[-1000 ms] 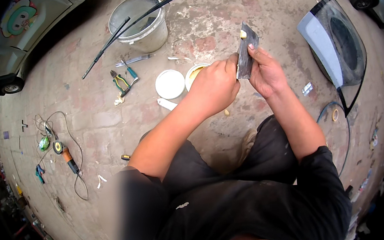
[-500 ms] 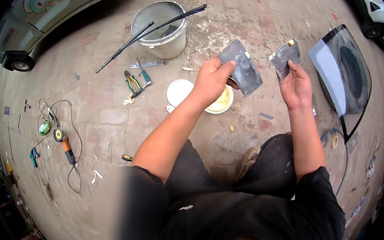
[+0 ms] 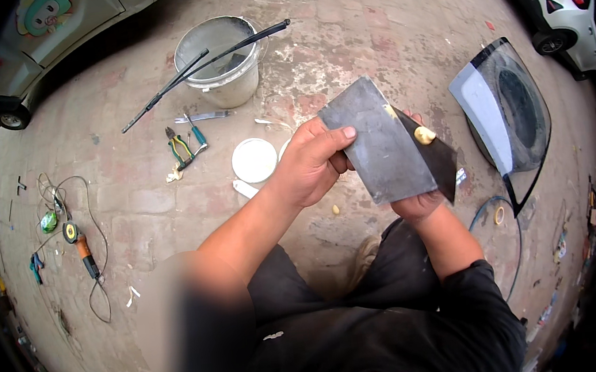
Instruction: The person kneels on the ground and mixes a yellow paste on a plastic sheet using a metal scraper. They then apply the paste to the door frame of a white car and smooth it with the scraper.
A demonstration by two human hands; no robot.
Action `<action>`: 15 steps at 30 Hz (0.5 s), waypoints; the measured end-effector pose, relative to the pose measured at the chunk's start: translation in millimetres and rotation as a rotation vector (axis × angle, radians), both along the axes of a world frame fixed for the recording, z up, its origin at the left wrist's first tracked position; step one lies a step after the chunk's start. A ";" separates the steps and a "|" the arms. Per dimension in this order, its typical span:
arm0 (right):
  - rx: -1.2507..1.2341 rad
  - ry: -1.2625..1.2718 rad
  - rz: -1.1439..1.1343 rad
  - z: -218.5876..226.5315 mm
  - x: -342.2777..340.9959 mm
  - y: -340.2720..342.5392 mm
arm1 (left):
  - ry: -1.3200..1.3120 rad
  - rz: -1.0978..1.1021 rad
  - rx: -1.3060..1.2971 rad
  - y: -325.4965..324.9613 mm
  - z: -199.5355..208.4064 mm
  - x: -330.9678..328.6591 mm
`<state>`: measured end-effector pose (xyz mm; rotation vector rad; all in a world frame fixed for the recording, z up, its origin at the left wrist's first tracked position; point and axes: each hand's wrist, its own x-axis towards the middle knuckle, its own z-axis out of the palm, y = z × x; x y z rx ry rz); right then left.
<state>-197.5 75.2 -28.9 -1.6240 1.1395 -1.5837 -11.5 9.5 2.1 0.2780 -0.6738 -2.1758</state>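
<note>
My left hand grips a flat grey putty spreader, thumb on top of its face. A second, darker putty spreader is in my right hand, mostly behind the first; its fingers are largely hidden. A lump of cream-yellow putty sits on the darker spreader near its upper edge. The two spreaders overlap, and a light smear marks the left one's edge. On the ground past my left wrist lies a round white lid; the tub beside it is mostly hidden by my hand.
Ahead stands a grey bucket with wiper arms across its rim. Pliers and a screwdriver lie near it. An angle grinder with its cord is at left. A car window pane and a hose are at right.
My hands have come together, bringing the spreaders from apart to overlapping. The left spreader is nearer and now covers part of the right one. The view has shifted slightly right.
</note>
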 end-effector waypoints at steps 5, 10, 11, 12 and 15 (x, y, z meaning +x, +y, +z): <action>0.510 0.306 0.083 -33.6 -14.4 3.0 | 0.055 -0.077 -0.037 12.7 6.3 0.5; 0.570 -0.129 0.075 15.0 15.7 -8.0 | 0.114 -0.052 -0.084 17.1 20.8 5.7; 0.415 -0.289 0.104 -4.0 7.0 -10.2 | 0.095 -0.063 -0.052 13.0 17.8 6.7; 0.412 -0.612 0.252 -2.2 6.7 -10.9 | 0.074 -0.063 -0.017 8.2 11.9 8.1; 0.328 -0.883 0.296 21.2 19.7 -9.9 | 0.064 -0.055 0.076 1.3 -4.2 0.6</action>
